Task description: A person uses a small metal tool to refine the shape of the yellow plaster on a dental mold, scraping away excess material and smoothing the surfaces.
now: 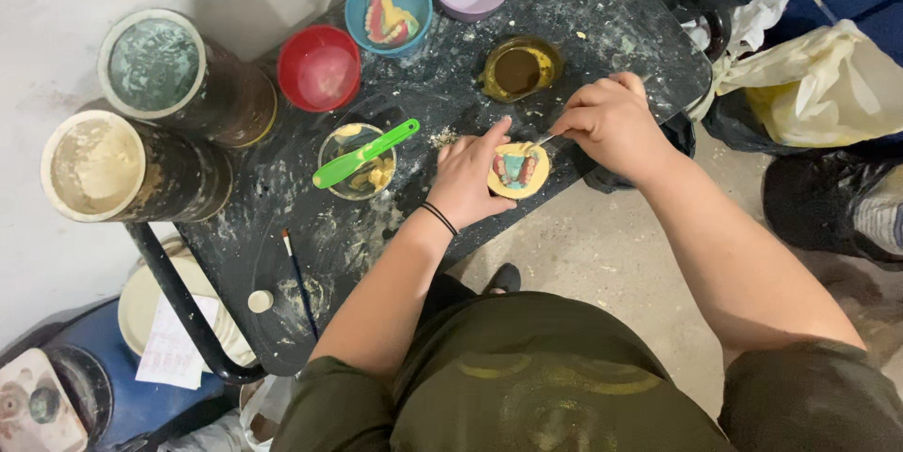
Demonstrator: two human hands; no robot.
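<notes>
The yellow mould [518, 171], with pink and teal filling, sits at the near edge of the black table [621, 29]. Work appears to be at the detailing stage; the next stroke likely calls for a light, steady touch. Left hand [467, 179] cups the mould, fingers curled against it. Right hand [611, 123] is pinched shut on a thin tool [543, 141], wrist bent inward, tip at the mould's rim.
</notes>
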